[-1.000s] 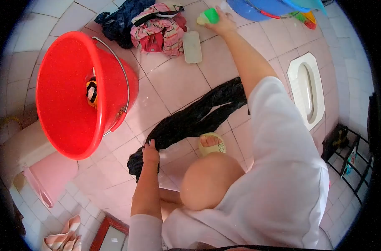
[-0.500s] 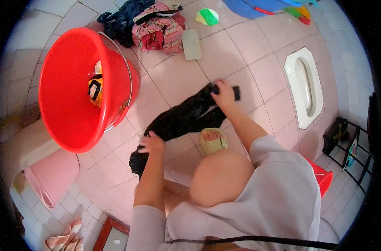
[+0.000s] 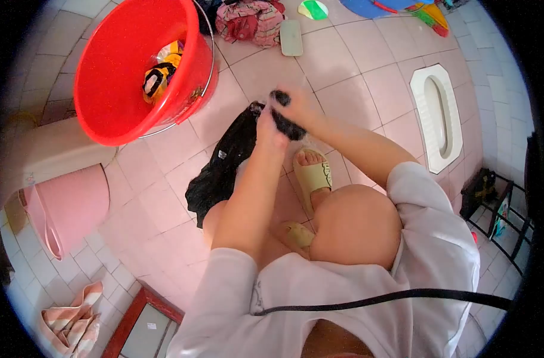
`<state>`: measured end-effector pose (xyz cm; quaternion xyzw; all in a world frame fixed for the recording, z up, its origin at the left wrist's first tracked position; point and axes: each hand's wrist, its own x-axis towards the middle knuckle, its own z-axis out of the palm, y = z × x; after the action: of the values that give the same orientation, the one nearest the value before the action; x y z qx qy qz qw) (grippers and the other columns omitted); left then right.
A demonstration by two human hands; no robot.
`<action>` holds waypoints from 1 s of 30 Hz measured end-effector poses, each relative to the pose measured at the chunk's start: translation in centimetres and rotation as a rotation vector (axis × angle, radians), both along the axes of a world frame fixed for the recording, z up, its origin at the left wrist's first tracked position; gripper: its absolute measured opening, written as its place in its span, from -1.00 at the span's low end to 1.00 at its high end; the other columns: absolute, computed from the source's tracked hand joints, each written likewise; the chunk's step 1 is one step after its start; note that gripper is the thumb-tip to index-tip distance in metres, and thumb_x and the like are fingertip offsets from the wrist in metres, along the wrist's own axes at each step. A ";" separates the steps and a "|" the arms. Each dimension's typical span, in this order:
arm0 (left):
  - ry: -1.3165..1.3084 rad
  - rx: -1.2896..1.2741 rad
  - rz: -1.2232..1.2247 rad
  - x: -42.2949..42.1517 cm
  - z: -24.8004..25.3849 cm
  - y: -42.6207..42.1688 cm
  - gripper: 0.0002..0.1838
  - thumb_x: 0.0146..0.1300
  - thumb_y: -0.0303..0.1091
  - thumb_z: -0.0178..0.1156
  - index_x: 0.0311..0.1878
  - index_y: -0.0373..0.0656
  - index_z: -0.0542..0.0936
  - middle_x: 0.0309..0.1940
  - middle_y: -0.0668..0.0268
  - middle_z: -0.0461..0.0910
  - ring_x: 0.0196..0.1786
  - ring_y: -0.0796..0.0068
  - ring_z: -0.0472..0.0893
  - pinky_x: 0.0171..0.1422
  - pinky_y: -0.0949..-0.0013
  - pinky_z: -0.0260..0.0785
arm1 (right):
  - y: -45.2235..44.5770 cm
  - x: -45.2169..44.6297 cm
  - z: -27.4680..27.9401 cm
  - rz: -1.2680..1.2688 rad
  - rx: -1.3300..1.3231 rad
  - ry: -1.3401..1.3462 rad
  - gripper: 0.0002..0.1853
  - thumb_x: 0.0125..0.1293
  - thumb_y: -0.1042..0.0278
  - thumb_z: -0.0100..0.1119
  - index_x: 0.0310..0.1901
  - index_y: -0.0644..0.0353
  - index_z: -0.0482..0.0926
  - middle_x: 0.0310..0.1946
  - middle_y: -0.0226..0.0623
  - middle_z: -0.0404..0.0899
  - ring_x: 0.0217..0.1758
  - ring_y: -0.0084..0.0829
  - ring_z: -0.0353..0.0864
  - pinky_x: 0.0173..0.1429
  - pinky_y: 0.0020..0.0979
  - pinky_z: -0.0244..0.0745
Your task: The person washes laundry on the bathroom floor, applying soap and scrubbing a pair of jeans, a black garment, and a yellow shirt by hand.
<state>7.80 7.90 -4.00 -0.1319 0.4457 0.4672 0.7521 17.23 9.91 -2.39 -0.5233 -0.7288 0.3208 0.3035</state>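
A dark, wet-looking black garment (image 3: pixel 224 161) hangs slantwise above the pink tiles, its lower end by my bent knee. I cannot tell exactly what kind of clothing it is. At its upper end my left hand (image 3: pixel 270 130) is closed round the bunched cloth. Close beside it on the right, my right hand (image 3: pixel 296 110) also grips the cloth, with black folds poking out above and below the fingers. Some blur covers the fingers of both hands.
A big red bucket (image 3: pixel 111 77) with colourful cloth (image 3: pixel 159 77) inside stands at upper left. A pink bin (image 3: pixel 72 206) is below it. Bundled pink patterned clothes (image 3: pixel 251 24) lie at the top. A squat toilet (image 3: pixel 437 119) and black rack (image 3: pixel 501 206) are right.
My hands, apart over the garment laid out on the floor, have come together at one end of it. That end is lifted and bunched. The view has shifted.
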 end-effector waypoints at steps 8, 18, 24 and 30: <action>-0.472 0.408 -0.067 -3.8 -5.7 -1.2 -0.66 0.39 -0.09 -0.19 -0.09 -0.10 0.47 -0.10 0.25 0.51 -0.06 0.30 0.52 0.06 0.22 0.39 | -5.0 -3.6 6.1 0.222 0.118 0.140 -0.69 0.04 0.23 0.30 -0.20 0.20 0.56 -0.21 -0.08 0.57 -0.13 -0.06 0.55 -0.02 -0.26 0.47; -0.747 0.758 0.008 -5.6 -3.5 -1.1 -0.62 0.39 -0.08 -0.26 -0.10 -0.11 0.48 -0.09 0.18 0.54 0.00 0.16 0.52 0.20 0.01 0.31 | -2.7 -5.6 10.4 0.218 0.212 0.168 -0.80 0.01 0.26 0.24 -0.34 0.16 0.56 -0.42 -0.13 0.57 -0.39 -0.14 0.55 -0.24 -0.30 0.45; -0.307 0.075 0.318 -4.3 6.8 1.9 -0.59 0.39 -0.16 -0.29 0.02 -0.21 0.44 -0.03 0.14 0.53 0.07 0.14 0.51 0.21 0.02 0.32 | 5.4 -2.9 4.6 -0.198 -0.477 0.407 -0.55 0.09 0.14 0.28 0.00 0.16 0.49 -0.18 -0.17 0.58 -0.14 -0.30 0.57 -0.03 -0.33 0.46; -0.079 -0.006 0.342 -5.6 12.3 -0.3 -0.60 0.38 -0.23 -0.23 0.15 -0.24 0.35 0.08 0.14 0.45 0.14 0.17 0.46 0.25 0.05 0.30 | 0.8 -3.8 13.5 -0.004 -0.718 0.518 -0.54 0.07 0.25 0.32 0.02 0.02 0.42 -0.03 -0.25 0.43 0.03 -0.31 0.44 0.15 -0.26 0.33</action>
<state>2.25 7.55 8.30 -0.2262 0.3882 0.5815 0.6782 13.45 10.75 11.13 -0.4991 -0.4702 0.6736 0.2757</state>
